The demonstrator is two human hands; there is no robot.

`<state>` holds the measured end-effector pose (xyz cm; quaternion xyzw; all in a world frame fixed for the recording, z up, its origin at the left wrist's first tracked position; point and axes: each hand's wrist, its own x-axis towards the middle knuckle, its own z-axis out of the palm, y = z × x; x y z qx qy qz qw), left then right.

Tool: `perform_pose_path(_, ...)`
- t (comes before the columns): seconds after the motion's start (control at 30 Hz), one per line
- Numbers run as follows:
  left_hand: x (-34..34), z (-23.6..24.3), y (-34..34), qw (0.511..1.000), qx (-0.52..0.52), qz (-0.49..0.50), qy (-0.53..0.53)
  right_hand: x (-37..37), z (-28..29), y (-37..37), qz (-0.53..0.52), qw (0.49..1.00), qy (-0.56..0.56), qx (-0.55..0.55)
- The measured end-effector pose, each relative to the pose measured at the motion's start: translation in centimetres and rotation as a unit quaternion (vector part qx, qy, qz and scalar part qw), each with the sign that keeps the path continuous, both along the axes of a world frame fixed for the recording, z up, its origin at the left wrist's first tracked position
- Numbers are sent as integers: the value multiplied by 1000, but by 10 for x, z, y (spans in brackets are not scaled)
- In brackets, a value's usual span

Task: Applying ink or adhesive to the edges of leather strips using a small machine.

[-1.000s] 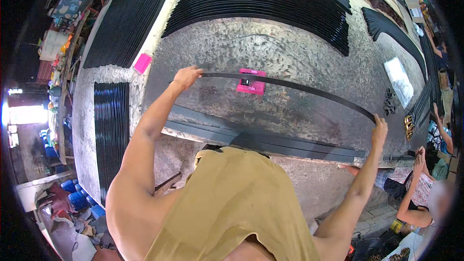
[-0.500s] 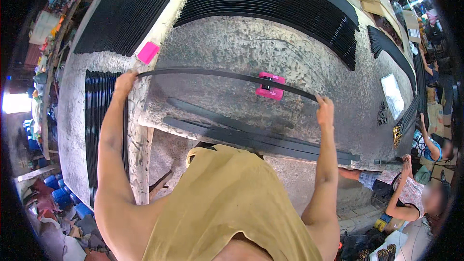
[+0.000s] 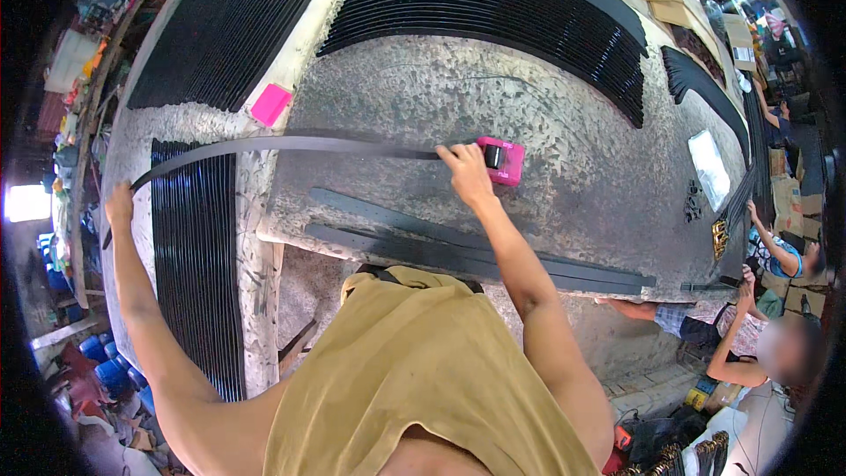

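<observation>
A long, flat black strap point(image 3: 282, 144) bows across the table between my hands. My left hand point(image 3: 120, 206) is closed on it at the far left, with a short tail hanging below the fingers. My right hand point(image 3: 467, 169) pinches its other end, close beside a pink box point(image 3: 511, 164) with a black roller in its top. Whether the strap touches the roller cannot be made out. Under the strap's left part lies a row of black straps point(image 3: 196, 273), packed side by side.
More rows of black straps lie at the far left point(image 3: 233, 22) and far middle point(image 3: 485, 22). A pink lid-like piece point(image 3: 271, 104) rests between them. Dark flat strips point(image 3: 476, 256) line the near table edge. Another person point(image 3: 740, 326) sits at the right.
Both hands have moved left with the strap, the left one also nearer to me. The strap's right end has come off the pink box to its left side.
</observation>
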<state>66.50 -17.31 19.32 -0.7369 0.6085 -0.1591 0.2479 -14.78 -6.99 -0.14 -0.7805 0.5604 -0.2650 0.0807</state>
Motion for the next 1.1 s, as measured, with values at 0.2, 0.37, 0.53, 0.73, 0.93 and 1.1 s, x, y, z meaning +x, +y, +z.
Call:
perform_pose_path(0.2, -108, -21, -6, 994, 66, -49, 65, -50, 29, 34, -112, 924, -344, 123)
perform_pose_path(0.37, -336, -57, 19, 887, 97, -223, 392, -184, 27, 51, -290, 558, -741, 235)
perform_pose_path(0.53, -486, -118, -14, 700, 229, -61, 673, -280, 17, 81, -335, 564, -710, 255)
perform_pose_path(0.73, -530, -150, -43, 645, 323, 138, 679, -352, -7, 106, -313, 613, -544, 479)
perform_pose_path(0.93, -477, -205, -69, 669, 239, 187, 679, -371, -17, 74, -361, 664, -450, 476)
perform_pose_path(1.1, -471, -218, -78, 694, 206, 88, 684, -388, -32, 72, -381, 819, -143, 404)
